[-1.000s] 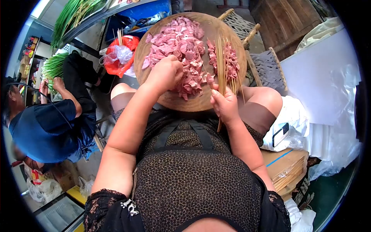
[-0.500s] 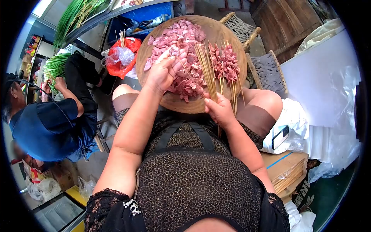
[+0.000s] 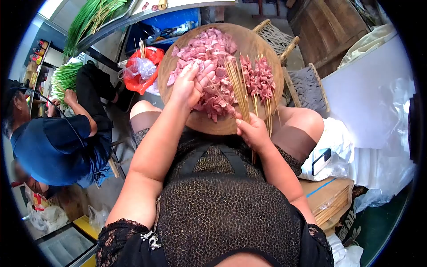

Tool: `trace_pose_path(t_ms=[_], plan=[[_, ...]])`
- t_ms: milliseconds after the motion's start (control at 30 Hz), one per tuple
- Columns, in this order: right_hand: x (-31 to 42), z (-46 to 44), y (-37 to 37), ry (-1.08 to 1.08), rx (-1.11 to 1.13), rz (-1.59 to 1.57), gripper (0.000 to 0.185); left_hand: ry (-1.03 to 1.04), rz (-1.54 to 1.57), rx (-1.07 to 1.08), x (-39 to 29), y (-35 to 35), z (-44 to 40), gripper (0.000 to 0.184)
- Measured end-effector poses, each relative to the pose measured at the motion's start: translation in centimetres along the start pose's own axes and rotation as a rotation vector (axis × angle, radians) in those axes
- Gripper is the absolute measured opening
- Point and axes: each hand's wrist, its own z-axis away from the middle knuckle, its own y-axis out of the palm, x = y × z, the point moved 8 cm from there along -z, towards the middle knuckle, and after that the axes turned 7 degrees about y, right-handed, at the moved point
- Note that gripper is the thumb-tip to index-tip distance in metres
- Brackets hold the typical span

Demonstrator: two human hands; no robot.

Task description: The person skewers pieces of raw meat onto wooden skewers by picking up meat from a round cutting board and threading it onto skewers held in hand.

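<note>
A round wooden board (image 3: 178, 104) lies across the lap, bearing a heap of raw meat pieces (image 3: 215, 44). My left hand (image 3: 189, 89) is palm up over the heap's near left side, fingers curled and thumb bent in on a piece of meat, mostly hidden by the fingers. My right hand (image 3: 253, 131) is closed around a bundle of thin bamboo skewers (image 3: 239, 89) that points away over the board. One separate skewer slants from this hand toward the left fingers. To the right of the bundle lie several threaded meat skewers (image 3: 262, 80), their bare ends toward me.
A person in dark blue (image 3: 53, 147) sits at the left, handling green stalks (image 3: 66, 78). A red bag (image 3: 142, 71) with sticks stands left of the board. Woven stools (image 3: 307, 89) are at the right. A phone (image 3: 321, 161) lies on white plastic by the right knee.
My left fingers have turned and spread slightly, and the meat piece at the thumb tip shows less. The right hand keeps its hold on the skewers. The view has shifted a little.
</note>
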Motion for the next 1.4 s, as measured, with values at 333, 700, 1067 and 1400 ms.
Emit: trace_pose_path(t_ms=[333,700,1067,1400], plan=[[0.2,0.2,0.4,-0.039,0.031,-0.037,0.021,0.008,0.004,0.022,-0.4,0.6,0.6,0.026],[-0.4,-0.4,0.1,-0.088,0.021,-0.050,0.020,-0.026,-0.012,0.033,-0.1,1.5,1.5,0.030],[-0.9,-0.9,-0.8,-0.229,0.031,-0.085,0.019,-0.014,-0.073,0.155,-0.3,2.7,2.0,0.032],[-0.5,-0.5,-0.7,-0.210,0.011,-0.050,0.018,0.074,-0.445,0.031,-1.9,-0.3,0.4,0.021]])
